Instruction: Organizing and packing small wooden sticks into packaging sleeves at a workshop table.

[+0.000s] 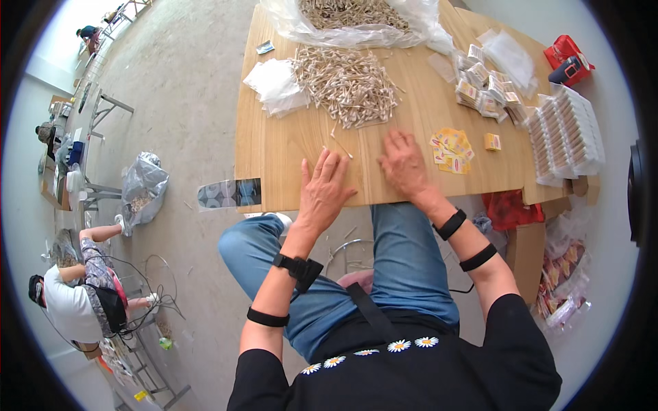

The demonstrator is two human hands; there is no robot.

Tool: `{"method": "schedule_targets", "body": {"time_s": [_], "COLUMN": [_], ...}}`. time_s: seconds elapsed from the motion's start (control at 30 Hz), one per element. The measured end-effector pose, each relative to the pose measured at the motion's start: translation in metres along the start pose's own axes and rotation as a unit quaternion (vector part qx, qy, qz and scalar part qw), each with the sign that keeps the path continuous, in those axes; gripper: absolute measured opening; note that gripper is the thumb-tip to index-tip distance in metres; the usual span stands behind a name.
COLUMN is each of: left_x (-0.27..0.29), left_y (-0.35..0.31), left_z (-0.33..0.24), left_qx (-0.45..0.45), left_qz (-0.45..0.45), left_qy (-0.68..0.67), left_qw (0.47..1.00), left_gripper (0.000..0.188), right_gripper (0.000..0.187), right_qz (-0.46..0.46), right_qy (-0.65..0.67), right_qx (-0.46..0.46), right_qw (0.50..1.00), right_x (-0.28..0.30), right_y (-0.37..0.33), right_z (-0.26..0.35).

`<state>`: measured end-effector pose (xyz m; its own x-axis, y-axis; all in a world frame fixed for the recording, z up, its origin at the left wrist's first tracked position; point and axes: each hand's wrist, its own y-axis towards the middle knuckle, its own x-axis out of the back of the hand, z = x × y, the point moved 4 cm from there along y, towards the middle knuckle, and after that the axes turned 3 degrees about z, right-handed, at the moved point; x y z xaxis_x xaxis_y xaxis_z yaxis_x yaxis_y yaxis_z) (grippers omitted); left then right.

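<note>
- The loose swab [341, 145] lies on the wooden table [288, 151], apart from the hands' wrists and just beyond the fingertips of the left hand [324, 192], a little to their right.
- Its long axis runs slantwise, with the far end toward the left and the near end toward the right; that near end sits right by the left index finger, and whether the two touch cannot be told.
- The left hand is the nearer one. It is palm down with its fingers stretched and the thumb out to the side, holding nothing that shows.
- The right hand [404, 164] is farther off, to the right of the swab, with bare wood between. It is palm down with the fingers close together; whether anything is under them cannot be told.
- The pile of swabs [346, 85] spreads beyond both hands, its near edge close to the far end of the loose swab. Swabs in it point every which way, so it has no single long axis.
- Clear bags [277, 88] lie against the pile's left side.
- To the right of the right hand are yellow cards [452, 151], and past them a small yellow box [492, 142] stands alone.
</note>
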<state>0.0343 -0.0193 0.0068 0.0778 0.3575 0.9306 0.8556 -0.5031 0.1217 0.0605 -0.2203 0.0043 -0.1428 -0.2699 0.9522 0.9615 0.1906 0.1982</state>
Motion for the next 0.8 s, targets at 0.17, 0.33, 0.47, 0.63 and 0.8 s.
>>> {"method": "schedule_targets", "body": {"time_s": [0.17,0.33,0.47,0.63,0.8], "left_x": [-0.004,0.003,0.006,0.006,0.002], "left_y": [-0.028,-0.037,-0.031,-0.037,-0.039], "left_z": [-0.010,-0.006,-0.010,-0.002,0.000], "left_qx": [0.020,0.028,0.024,0.034,0.022], "left_qz": [-0.007,-0.014,-0.016,0.007,-0.011], "left_qy": [-0.001,0.005,0.001,0.011,0.019], "left_qw": [1.000,0.999,1.000,0.999,1.000], "left_gripper": [0.071,0.071,0.070,0.074,0.082], "right_gripper": [0.046,0.033,0.019,0.009,0.005], "right_qz": [-0.041,-0.032,-0.034,-0.006,0.003], "right_qy": [0.049,0.098,0.119,0.154,0.196], "right_qx": [0.076,0.058,0.020,0.051,0.066], "right_qw": [0.995,0.993,0.992,0.987,0.978], "right_x": [0.008,0.015,-0.006,-0.019,-0.014], "right_y": [-0.024,-0.004,0.020,0.012,0.000], "right_z": [0.026,0.043,0.062,0.080,0.065]}}
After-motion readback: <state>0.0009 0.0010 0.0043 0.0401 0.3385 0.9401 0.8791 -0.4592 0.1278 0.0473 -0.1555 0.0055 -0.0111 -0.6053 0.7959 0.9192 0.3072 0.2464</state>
